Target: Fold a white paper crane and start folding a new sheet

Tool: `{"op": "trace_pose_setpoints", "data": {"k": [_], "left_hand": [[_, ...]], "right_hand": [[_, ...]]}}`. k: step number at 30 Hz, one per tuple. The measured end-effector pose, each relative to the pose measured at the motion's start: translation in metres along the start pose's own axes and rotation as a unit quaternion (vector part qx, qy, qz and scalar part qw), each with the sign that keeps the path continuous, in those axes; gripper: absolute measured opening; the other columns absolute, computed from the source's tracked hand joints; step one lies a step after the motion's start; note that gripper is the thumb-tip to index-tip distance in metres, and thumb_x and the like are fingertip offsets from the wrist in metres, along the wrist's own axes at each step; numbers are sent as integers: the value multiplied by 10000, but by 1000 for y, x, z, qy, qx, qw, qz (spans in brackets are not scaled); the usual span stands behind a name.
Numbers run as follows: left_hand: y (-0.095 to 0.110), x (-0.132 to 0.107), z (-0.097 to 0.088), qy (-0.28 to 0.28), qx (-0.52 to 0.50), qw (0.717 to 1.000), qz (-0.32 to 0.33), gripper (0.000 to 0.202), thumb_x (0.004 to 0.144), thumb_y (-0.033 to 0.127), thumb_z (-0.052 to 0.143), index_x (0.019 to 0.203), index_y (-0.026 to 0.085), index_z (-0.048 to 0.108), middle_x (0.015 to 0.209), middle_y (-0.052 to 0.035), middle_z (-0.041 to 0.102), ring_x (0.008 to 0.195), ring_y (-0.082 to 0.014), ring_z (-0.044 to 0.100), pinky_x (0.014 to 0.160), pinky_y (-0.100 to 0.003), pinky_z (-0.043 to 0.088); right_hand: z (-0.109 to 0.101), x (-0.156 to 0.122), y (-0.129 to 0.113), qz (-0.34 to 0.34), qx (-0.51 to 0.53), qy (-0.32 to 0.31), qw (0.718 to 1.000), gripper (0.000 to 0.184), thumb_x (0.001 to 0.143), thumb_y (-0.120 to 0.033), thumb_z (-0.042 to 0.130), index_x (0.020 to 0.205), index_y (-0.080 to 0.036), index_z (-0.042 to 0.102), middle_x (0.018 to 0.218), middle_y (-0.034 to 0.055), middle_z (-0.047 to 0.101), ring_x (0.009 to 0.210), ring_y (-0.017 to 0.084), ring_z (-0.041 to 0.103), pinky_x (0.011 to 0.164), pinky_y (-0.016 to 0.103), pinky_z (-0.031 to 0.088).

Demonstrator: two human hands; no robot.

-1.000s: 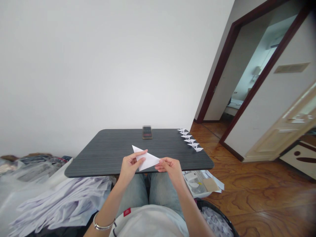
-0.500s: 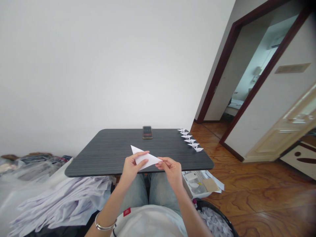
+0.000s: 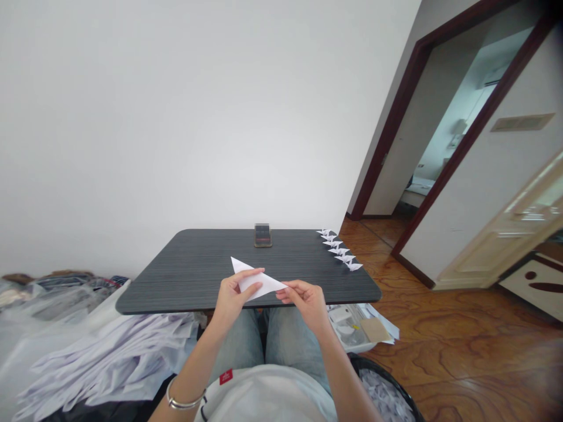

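Observation:
A white sheet of paper folded into a triangle (image 3: 254,282) is held above the front edge of the dark table (image 3: 185,269). My left hand (image 3: 235,293) grips its left part, thumb on the near face and fingers along the top edge. With fingertips and thumb, my right hand (image 3: 304,298) pinches the narrow right corner. The sharp upper-left point sticks out past my left hand. Several folded paper cranes (image 3: 338,251) stand in a row along the table's right edge.
A phone (image 3: 263,235) leans upright at the table's back, near the wall. Below on the left lies a heap of white sheets (image 3: 114,357). On the right are a box of small items (image 3: 352,328) and a black bag of white folded paper (image 3: 387,392).
Both hands and the folded paper have shifted very slightly to the left. The grip of each hand looks the same.

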State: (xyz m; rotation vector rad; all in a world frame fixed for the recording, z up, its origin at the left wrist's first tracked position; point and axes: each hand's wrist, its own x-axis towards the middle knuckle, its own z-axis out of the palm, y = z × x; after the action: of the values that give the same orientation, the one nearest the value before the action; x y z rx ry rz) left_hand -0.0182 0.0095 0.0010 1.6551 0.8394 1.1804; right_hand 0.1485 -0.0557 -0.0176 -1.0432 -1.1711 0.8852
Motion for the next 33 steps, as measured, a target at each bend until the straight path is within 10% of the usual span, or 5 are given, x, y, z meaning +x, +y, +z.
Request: {"op": "trace_pose_setpoints", "data": {"k": [33], "left_hand": [[3,-1,-2,-40,-4,998,-41,200,671,257,647,832,160,715,912,-74,701,857,-215,628,779,-273,446]], "right_hand": [[1,0,-5,19,43,7,999,268,740,-403,591,760,-148,672,693,66,699,626,163,654,583,264,531]]}}
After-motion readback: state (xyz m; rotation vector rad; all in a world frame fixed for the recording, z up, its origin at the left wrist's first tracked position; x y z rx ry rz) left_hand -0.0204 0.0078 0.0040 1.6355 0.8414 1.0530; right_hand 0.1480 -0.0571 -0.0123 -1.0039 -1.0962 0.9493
